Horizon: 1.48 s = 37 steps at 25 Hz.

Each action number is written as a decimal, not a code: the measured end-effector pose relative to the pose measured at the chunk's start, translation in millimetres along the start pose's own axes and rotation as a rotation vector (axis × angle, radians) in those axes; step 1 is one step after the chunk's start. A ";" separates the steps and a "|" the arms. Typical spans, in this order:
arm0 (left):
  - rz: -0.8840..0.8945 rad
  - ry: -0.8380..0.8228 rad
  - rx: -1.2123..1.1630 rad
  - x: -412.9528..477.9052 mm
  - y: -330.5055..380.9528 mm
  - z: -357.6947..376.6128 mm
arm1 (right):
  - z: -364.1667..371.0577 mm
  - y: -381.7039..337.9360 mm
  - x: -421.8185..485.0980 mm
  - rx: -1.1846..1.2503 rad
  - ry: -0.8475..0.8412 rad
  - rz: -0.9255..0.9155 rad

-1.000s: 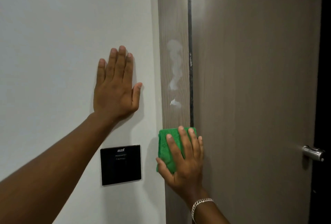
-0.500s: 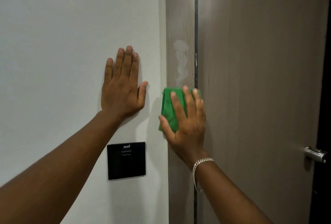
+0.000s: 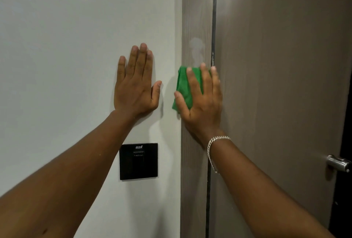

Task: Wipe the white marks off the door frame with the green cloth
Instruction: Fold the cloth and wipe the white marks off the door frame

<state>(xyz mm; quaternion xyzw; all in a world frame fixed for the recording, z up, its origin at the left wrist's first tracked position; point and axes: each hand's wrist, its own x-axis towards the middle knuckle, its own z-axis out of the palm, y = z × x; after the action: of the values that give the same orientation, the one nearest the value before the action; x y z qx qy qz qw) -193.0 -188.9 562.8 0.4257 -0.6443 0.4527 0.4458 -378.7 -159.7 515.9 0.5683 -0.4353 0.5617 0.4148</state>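
Observation:
A grey-brown wood-grain door frame (image 3: 196,9) runs vertically through the middle. A faint white mark (image 3: 197,51) shows on it just above the green cloth (image 3: 183,87). My right hand (image 3: 203,102) presses the folded cloth flat against the frame, fingers spread over it; most of the cloth is hidden under the hand. My left hand (image 3: 136,83) lies flat and open on the white wall to the left of the frame, holding nothing.
A black square wall switch (image 3: 138,161) sits below my left hand. The closed door (image 3: 282,66) fills the right side, with a metal handle (image 3: 338,162) at its right edge. A dark gap (image 3: 213,19) separates frame and door.
My right hand has slid the cloth upward along the frame. The lower white marks seen before are gone; only a faint upper patch shows. The left hand stays on the wall.

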 end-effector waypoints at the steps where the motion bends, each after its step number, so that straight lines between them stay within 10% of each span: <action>1: 0.001 0.002 -0.004 0.8 -0.1 -0.2 | 0.7 -1.0 13.1 0.003 0.026 0.021; 10: -0.006 -0.006 -0.034 -0.8 -1.8 -1.9 | -8.0 3.4 -94.0 0.014 -0.127 -0.001; 20: -0.022 0.004 -0.011 1.8 -0.5 0.0 | 0.2 -11.1 50.1 -0.021 0.044 0.085; 28: -0.013 -0.016 0.007 20.1 -9.0 -6.6 | -4.0 -2.1 -81.4 -0.023 -0.076 0.028; 37: -0.036 0.004 -0.022 16.9 -10.0 -3.8 | -0.1 -13.4 35.7 -0.003 0.060 0.098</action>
<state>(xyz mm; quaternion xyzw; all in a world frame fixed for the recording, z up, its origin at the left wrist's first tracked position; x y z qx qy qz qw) -186.8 -189.9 581.9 0.4315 -0.6406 0.4384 0.4597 -366.3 -157.0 551.9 0.5285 -0.4508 0.5976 0.4005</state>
